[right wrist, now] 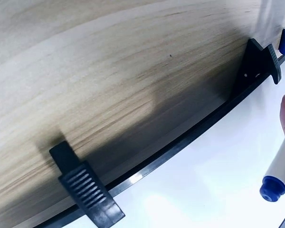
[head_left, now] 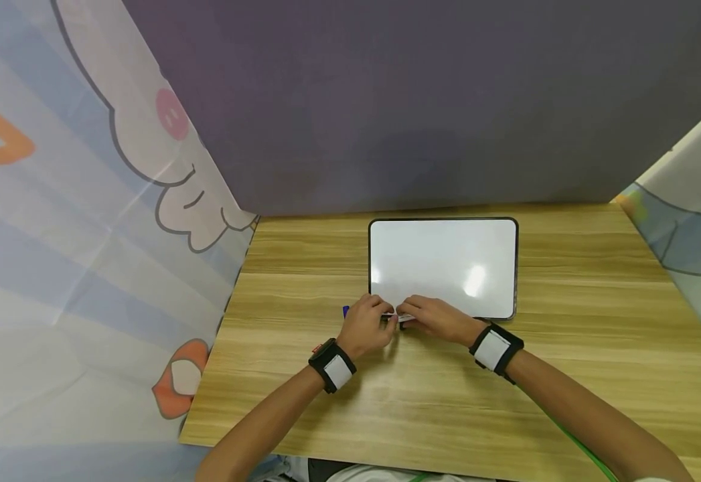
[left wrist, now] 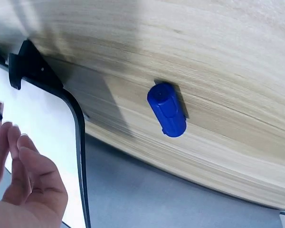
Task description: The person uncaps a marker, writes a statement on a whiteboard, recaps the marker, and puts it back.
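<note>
A whiteboard [head_left: 443, 264] with a black frame is on the wooden table. At its near left corner my right hand [head_left: 437, 318] holds a white marker [right wrist: 284, 161] with a blue rear end. The marker's dark tip shows uncapped at the left edge of the left wrist view. Close beside it is my left hand [left wrist: 31, 180], fingers loosely bent and thumb near the fingertips, with nothing visible between them. A blue marker cap [left wrist: 166, 110] rests on the table left of the board, just beyond my left hand.
Black clips [right wrist: 88, 185] sit along the board's near edge, one close to the left corner. A dark grey panel [head_left: 422, 107] rises behind the table [head_left: 302, 268]. Printed cloth [head_left: 85, 321] hangs at the left side. A green cord [head_left: 579, 438] runs along my right forearm.
</note>
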Action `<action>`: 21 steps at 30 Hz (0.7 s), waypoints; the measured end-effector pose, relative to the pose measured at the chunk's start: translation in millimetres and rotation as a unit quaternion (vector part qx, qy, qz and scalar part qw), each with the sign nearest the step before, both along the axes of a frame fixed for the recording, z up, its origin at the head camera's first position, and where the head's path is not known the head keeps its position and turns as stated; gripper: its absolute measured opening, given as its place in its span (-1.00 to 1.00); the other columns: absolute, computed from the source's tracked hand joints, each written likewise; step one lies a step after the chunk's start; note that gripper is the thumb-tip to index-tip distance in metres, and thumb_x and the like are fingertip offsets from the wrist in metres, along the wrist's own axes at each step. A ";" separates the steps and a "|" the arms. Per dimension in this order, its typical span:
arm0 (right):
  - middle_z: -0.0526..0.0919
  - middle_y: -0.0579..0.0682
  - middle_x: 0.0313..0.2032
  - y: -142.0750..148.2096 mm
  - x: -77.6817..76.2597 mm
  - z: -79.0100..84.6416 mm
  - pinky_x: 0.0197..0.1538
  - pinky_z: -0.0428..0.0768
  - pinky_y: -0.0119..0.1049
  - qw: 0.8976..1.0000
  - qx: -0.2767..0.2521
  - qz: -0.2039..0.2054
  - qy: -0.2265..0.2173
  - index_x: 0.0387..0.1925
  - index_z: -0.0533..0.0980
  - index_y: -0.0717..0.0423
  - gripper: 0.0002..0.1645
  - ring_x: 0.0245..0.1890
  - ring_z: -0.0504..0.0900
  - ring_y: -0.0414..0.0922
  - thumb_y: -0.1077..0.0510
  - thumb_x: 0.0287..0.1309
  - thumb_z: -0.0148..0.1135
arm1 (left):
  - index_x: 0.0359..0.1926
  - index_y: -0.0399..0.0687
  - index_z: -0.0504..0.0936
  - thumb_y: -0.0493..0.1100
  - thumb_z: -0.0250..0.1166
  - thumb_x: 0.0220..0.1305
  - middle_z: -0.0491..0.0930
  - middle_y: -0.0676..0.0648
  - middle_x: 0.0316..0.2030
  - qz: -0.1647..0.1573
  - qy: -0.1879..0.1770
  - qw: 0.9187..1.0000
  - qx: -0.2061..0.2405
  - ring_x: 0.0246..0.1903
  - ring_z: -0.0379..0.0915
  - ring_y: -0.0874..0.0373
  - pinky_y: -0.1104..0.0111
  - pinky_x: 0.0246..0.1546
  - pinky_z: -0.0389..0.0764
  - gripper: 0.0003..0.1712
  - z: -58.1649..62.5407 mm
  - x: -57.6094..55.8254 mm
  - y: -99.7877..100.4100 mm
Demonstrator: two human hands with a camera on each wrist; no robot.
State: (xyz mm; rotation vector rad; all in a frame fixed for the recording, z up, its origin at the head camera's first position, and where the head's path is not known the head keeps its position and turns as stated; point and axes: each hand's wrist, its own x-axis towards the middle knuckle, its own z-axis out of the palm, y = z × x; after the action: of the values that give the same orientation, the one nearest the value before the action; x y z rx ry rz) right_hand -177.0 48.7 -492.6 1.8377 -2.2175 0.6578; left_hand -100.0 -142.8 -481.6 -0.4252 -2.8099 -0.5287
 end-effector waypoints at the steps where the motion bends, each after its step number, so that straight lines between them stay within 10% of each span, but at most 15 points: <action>1: 0.56 -0.08 -0.23 -0.2 0.3 0.3 -0.21 0.57 -0.45 1.000 -0.004 0.002 -0.001 -0.12 0.49 0.10 -0.64 -0.25 0.57 -0.24 0.23 -0.02 0.34 | -0.34 0.01 0.70 -0.02 0.16 0.21 0.64 0.04 -0.35 -0.005 0.004 1.000 -0.004 -0.31 0.49 0.19 0.42 -0.28 0.52 -0.76 -0.7 -0.1 0.8; 12: 0.59 -0.09 -0.25 -0.7 1.2 -0.8 -0.21 0.57 -0.44 1.000 -0.028 0.008 -0.002 -0.15 0.51 0.10 -0.64 -0.25 0.58 -0.23 0.22 -0.07 0.37 | -0.32 0.00 0.73 -0.08 0.26 0.15 0.66 0.07 -0.37 -0.033 0.000 0.999 -0.021 -0.35 0.47 0.22 0.48 -0.31 0.49 -0.83 -3.1 -2.4 2.3; 21: 0.65 -0.15 -0.31 1.7 0.6 10.6 -0.45 0.52 -0.48 0.999 -0.009 -0.042 -0.025 -0.15 0.54 0.04 -0.57 -0.50 0.57 -0.29 0.00 -0.11 0.42 | -0.22 -0.09 0.73 -0.17 0.26 0.16 0.64 0.03 -0.31 -0.040 -0.140 0.980 0.137 -0.31 0.47 0.24 0.54 -0.33 0.45 -0.80 0.2 -8.0 -4.4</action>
State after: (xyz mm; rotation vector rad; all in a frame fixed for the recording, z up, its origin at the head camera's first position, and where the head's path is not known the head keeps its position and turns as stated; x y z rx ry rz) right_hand -176.4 50.4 -482.0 1.7283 -2.2967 0.7123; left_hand -108.0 -147.2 -481.3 -0.4362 -2.9274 -1.0521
